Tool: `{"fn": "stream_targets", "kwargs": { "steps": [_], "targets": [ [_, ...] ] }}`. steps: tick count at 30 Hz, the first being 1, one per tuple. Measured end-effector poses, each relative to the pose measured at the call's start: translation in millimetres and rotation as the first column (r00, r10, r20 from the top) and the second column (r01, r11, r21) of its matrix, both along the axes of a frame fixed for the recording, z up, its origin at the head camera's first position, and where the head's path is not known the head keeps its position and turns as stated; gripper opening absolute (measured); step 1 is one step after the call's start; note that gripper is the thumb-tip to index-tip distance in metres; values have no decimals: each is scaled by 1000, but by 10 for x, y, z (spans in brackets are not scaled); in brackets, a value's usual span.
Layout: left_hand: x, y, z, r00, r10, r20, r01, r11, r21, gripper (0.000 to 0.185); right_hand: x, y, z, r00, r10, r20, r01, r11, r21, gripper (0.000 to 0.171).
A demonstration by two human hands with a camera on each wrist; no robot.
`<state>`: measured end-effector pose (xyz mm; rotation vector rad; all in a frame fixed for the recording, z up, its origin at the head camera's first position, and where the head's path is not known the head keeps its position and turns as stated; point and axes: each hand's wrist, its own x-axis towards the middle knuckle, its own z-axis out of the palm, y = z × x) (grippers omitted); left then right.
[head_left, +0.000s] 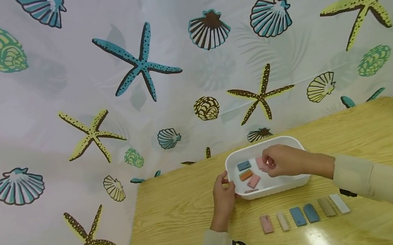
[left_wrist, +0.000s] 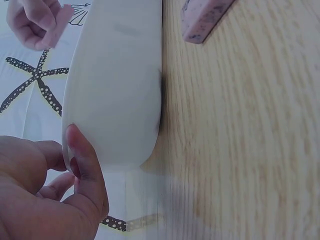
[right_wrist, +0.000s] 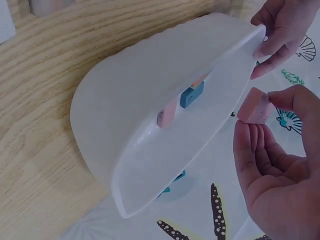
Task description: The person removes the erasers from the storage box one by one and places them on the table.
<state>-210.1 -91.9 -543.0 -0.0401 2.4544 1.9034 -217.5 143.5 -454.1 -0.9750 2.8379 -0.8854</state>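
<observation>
Your right hand (head_left: 282, 160) pinches a pink block (right_wrist: 254, 106) between thumb and fingertips, above the white tray (head_left: 297, 181) on the table (head_left: 172, 215). Your left hand (head_left: 224, 194) grips the tray's left rim. Blue, orange and pink blocks lie inside; six more line the table in front.

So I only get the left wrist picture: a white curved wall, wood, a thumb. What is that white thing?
Observer: A white tray on a wooden table; the left hand holds its left rim.
Operator: Anything in it?
Observer: Yes, a blue block, an orange block and a pink block lie on its floor.
Operator: And the other hand?
Observer: The right hand pinches a pink piece above the tray.
Operator: Anything else on the table?
Observer: A row of six blocks lies in front of the tray.
</observation>
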Motion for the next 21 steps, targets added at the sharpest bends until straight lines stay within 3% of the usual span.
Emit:
{"fn": "stream_targets", "kwargs": {
  "steps": [10,16,21],
  "targets": [
    [1,-21,-1,1000,-4,-1,4,1000,5,40,377,207,84,986,-141,90,145,989,-36,15],
    [1,-6,2,1000,-10,6,10,1000,0,40,614,386,130,959,-267,91,271,962,-39,16],
    [6,-3,31,1000,-4,-4,4,1000,-14,40,744,578,119,933,-332,143,338,941,-22,22]
  ]
}}
